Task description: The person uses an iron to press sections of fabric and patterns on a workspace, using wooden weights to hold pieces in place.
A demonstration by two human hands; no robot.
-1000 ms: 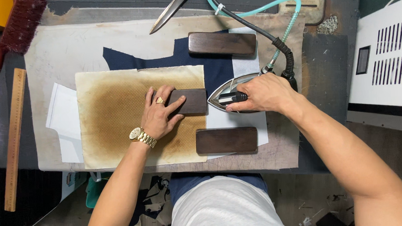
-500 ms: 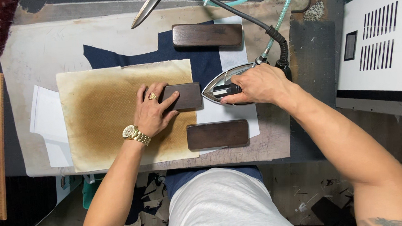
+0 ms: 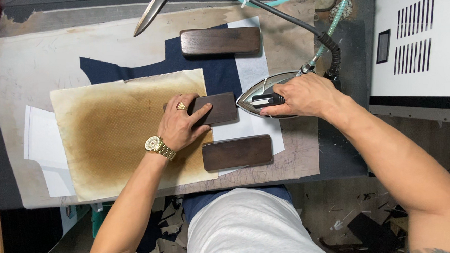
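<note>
While left hand [image 3: 180, 125] presses block [image 3: 215, 108], right hand [image 3: 301, 95] seemingly grips iron [image 3: 264, 94].

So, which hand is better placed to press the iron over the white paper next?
The right hand, probably. It already grips the handle of the iron, whose tip points at the white paper. The left hand is busy on the middle wooden block.
</note>
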